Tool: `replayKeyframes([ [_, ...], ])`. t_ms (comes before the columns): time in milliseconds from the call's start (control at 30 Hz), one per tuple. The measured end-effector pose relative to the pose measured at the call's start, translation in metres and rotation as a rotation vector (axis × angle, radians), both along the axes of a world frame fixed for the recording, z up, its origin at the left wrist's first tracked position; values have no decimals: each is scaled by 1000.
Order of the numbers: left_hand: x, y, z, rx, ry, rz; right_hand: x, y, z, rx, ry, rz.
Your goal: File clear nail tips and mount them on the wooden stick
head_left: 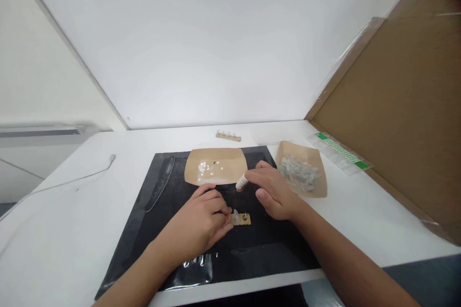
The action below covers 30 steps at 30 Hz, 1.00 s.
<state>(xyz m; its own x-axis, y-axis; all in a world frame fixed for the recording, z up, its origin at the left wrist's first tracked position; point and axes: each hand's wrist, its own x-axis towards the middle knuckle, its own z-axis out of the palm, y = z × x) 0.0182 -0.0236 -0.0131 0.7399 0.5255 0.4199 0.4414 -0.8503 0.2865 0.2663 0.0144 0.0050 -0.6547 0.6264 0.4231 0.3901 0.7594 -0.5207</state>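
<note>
A small tan strip [240, 220] is lying on or just above the black mat [266, 249], its left end being clamped between the fingers of the left hand [207, 220]. The right hand [275, 192] is hovering at one o'clock, fingers apart. Between three and six o'clock, the mat's edges are standing well away. A tray [232, 158] at eleven is holding white bits; another [288, 147], at two, is sitting beside the mat on the desk [65, 230]. Its clear pieces are blurring together. The left fingers are hiding the strip's end; both forearms are running out of view.
</note>
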Motion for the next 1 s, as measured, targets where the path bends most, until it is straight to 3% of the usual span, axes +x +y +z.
replayKeyframes([
  [333,6,-13,-21,282,-108,125,-8,-8,-7,6,70,41],
  [600,4,-16,-30,313,-165,159,-10,-12,-7,7,65,43],
  [733,4,-21,-33,315,-152,165,-10,-11,-2,-7,92,53],
  [1000,3,-23,-30,510,-108,126,-9,-9,1,-8,122,113],
])
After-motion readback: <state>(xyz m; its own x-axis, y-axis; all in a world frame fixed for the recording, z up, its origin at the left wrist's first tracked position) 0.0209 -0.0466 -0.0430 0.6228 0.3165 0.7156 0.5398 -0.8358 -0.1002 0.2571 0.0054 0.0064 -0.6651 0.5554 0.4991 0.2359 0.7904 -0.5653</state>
